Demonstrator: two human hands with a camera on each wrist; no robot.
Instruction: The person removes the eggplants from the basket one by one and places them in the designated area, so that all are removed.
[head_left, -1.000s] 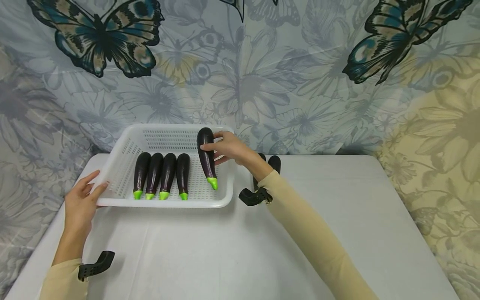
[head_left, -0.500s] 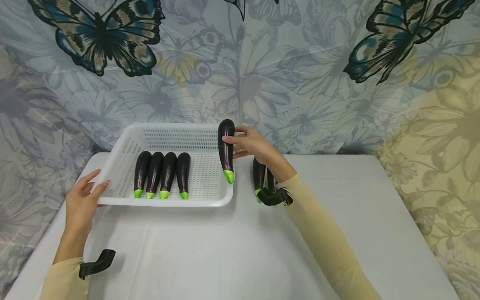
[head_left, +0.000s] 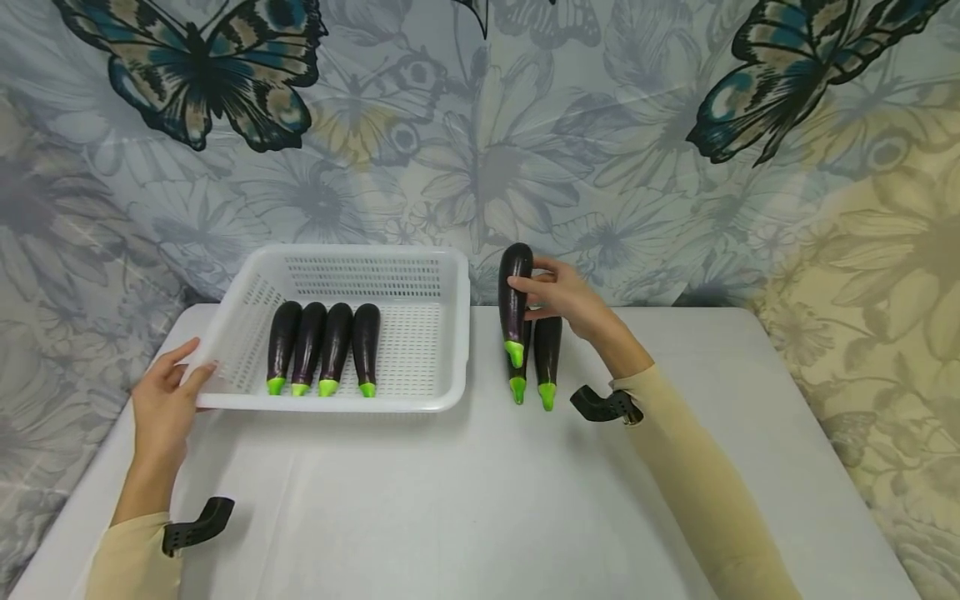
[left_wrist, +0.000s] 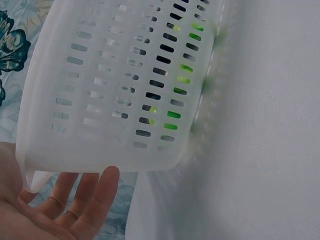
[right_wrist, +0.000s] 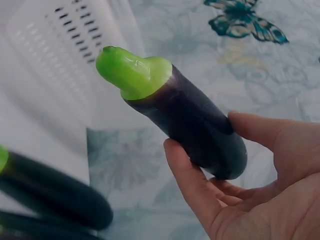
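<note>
My right hand (head_left: 562,296) pinches a dark purple eggplant (head_left: 514,292) between thumb and fingers, its green stem end pointing down toward me. It hangs over two eggplants lying on the table, partly covering the left one (head_left: 518,387); the right one (head_left: 548,358) shows almost whole. In the right wrist view, fingers and thumb hold the eggplant (right_wrist: 195,120) by its rounded end. My left hand (head_left: 161,408) grips the left front corner of a white plastic basket (head_left: 322,403), thumb over the rim. Several eggplants (head_left: 337,346) lie side by side inside the basket.
A white cloth covers the table (head_left: 450,500). Patterned fabric (head_left: 510,167) with butterflies and flowers hangs behind it. The basket's right wall (head_left: 459,333) stands just left of the two eggplants on the table.
My right hand has carried the eggplant rightward, from above the basket to above the eggplants on the table. My left hand and the basket have stayed nearly still.
</note>
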